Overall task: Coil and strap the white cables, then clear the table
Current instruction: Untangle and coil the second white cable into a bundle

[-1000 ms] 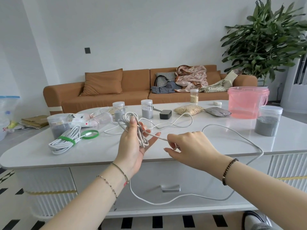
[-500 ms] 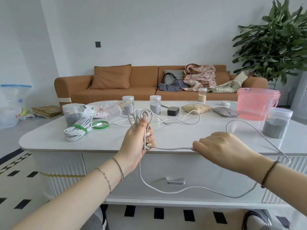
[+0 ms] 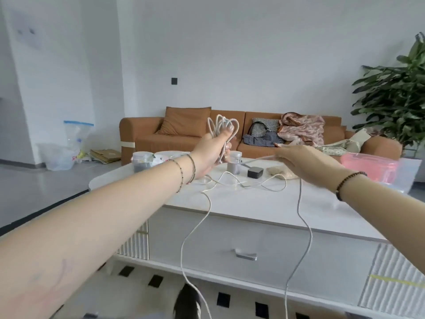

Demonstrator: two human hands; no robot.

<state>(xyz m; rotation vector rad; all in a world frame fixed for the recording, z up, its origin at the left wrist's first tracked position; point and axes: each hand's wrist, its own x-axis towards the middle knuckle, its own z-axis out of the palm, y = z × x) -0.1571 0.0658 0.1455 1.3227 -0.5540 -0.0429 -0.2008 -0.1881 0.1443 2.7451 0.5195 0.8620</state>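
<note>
My left hand is raised above the white table and grips several loops of a white cable, the loops sticking up past my fingers. My right hand is held out to the right and grips the same cable's free run. That loose part hangs down in front of the table drawer toward the floor. A second white cable lies loose on the tabletop. The strapped coil seen earlier is hidden behind my left arm.
On the table stand grey-filled jars, a black box, a pink bucket and another jar. Beyond are an orange sofa with clothes, a plant at right and bags on the floor at left.
Both hands rose well above the table and the view tilted up. My left hand lifted the loops higher; my right hand drew the cable up and to the right, so more slack hangs down.
</note>
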